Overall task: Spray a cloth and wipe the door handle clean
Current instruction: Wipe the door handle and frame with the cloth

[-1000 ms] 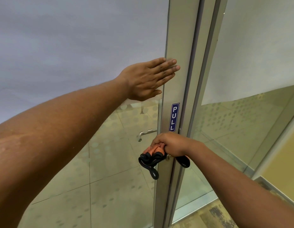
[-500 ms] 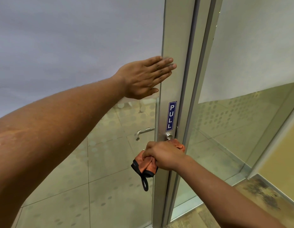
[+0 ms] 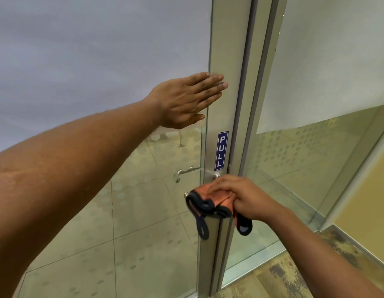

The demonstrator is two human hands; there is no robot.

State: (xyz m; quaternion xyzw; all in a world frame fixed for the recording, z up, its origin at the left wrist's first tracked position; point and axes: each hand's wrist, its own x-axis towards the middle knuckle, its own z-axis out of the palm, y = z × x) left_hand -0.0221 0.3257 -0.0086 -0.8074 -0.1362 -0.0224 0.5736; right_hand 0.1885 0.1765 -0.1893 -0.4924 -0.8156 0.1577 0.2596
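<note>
Wiping underway | right hand (image 3: 242, 196) clamps orange black-edged cloth (image 3: 210, 203) over silver metal door handle (image 3: 218, 175) | left hand (image 3: 186, 100) flat, empty, above | finish unclear

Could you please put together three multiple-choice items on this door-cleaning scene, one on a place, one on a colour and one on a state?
1. Where does the left hand rest?
A. On the lever handle
B. Flat on the glass door and its grey metal door frame, above the sign
C. On the floor

2. What colour is the vertical PULL sign?
A. Blue with white letters
B. Red with black letters
C. Green with yellow letters

3. What is the right hand doing?
A. Hanging empty
B. Holding a spray bottle
C. Pressing the orange cloth with black edging onto the silver door handle

Answers:
1. B, the fingers lie spread across the frame's edge.
2. A, white letters stand on blue.
3. C, the cloth is bunched under the fingers right below the handle's round base.
</note>
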